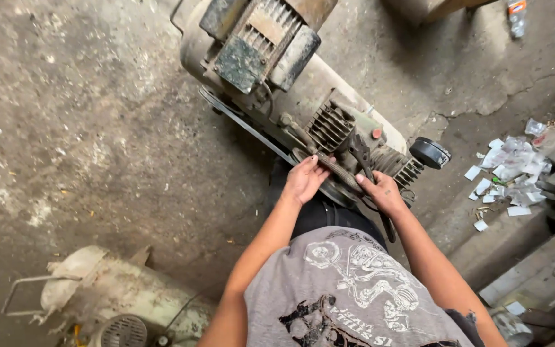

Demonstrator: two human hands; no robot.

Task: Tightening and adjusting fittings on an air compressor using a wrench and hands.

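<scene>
The concrete floor (97, 128) is stained, gritty and cracked. An old compressor (303, 83) stands on it at the top, a second pale tank (117, 289) at the lower left. Torn paper scraps (509, 173) litter it at the right, beside a plastic bottle (517, 16).

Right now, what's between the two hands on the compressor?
Head view: a rusty pipe spans from the left hand toward the right hand, which holds pliers.

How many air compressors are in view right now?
2: one compressor under both hands, top centre; a second, pale compressor at bottom left, partly cut off. Others may lie outside the frame.
</scene>
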